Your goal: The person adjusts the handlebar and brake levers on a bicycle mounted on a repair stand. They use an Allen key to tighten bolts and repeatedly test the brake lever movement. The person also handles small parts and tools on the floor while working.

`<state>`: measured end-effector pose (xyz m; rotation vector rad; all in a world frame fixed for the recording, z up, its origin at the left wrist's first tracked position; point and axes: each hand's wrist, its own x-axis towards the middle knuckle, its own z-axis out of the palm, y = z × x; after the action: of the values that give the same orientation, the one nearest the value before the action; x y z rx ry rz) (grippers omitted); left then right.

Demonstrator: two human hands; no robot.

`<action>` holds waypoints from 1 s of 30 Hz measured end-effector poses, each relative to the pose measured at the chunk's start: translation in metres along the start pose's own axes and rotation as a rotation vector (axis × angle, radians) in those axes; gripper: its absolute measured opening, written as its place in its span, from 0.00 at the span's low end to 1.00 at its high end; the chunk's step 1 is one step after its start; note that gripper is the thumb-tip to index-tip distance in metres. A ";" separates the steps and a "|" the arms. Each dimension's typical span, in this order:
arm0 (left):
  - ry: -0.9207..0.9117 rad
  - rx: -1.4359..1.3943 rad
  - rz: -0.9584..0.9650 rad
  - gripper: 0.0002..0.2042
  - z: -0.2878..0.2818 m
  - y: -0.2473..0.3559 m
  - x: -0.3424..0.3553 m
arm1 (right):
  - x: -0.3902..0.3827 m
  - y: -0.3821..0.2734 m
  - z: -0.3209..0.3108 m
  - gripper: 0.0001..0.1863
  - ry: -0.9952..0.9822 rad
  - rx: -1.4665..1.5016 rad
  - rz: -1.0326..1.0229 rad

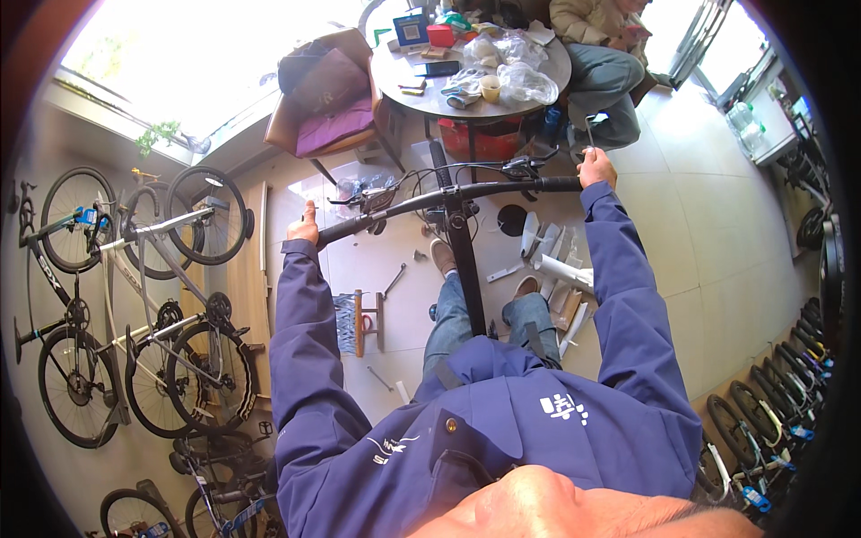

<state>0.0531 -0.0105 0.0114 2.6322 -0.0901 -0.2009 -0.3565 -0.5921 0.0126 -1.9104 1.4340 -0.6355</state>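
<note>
A black bicycle handlebar spans the space before me, with its stem and the frame's top tube running back between my legs. My left hand is closed around the outer end of the left grip, thumb up. At the opposite end, my right hand closes on the tip of the right grip. A thin metal tool sticks up from the right fingers; its exact kind is too small to tell. Brake levers and cables sit forward of the bar, beside the front tire.
A round table bears plastic bags and boxes, beside a chair and a seated person. A wrench, a small stool and packing scraps lie around my feet. Bicycles line both sides.
</note>
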 end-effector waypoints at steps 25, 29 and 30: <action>0.066 -0.089 0.036 0.48 0.003 0.006 -0.002 | -0.002 0.006 0.002 0.19 0.005 0.025 -0.007; 0.117 -0.074 0.053 0.45 0.000 0.007 -0.007 | -0.005 0.004 0.001 0.20 -0.002 0.033 0.004; 0.120 -0.073 0.048 0.45 0.000 0.006 -0.010 | -0.005 0.003 0.002 0.20 -0.006 0.036 0.003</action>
<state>0.0434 -0.0147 0.0156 2.5594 -0.1031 -0.0284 -0.3585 -0.5872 0.0096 -1.8799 1.4125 -0.6499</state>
